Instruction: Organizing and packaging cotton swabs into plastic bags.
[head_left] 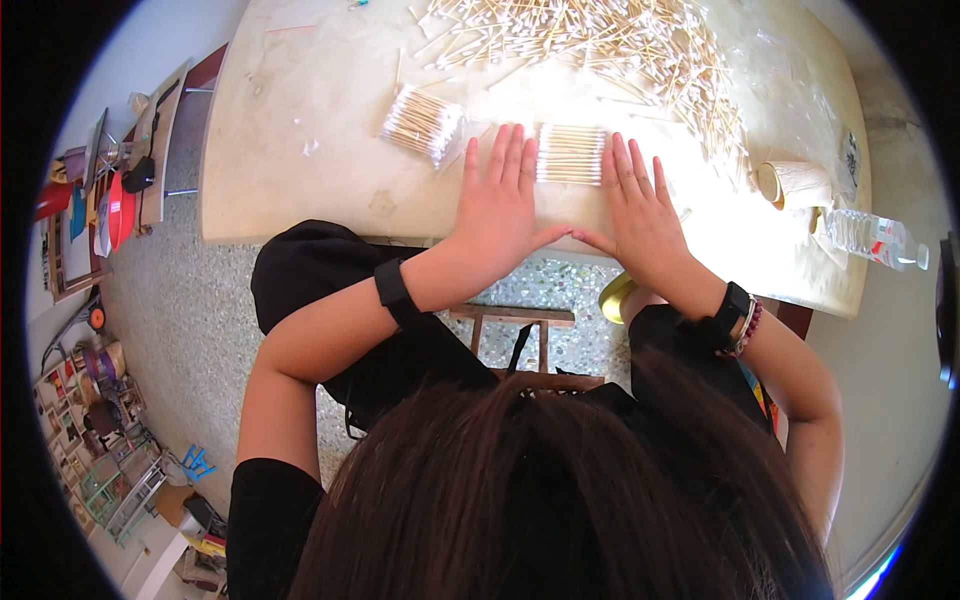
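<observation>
A neat row of cotton swabs (570, 155) lies on the pale table between my hands, the sticks running sideways. My left hand (498, 205) is flat with fingers stretched out, its fingertips beside the left ends of the row. On the other side, my right hand (645, 212) is also outstretched, fingers along the right ends. Both thumbs point inward and their tips meet near the table's front edge. Left of my left hand is a clear plastic bag of cotton swabs (422, 122). A large loose heap of cotton swabs (600, 35) spreads across the far side.
On the right of the table (300, 190) are a brown roll (795, 185), a clear plastic bottle (872, 238) lying on its side and crumpled clear plastic (780, 70). White bits of fluff (311, 148) lie at left. A wooden stool (540, 318) is below the table edge.
</observation>
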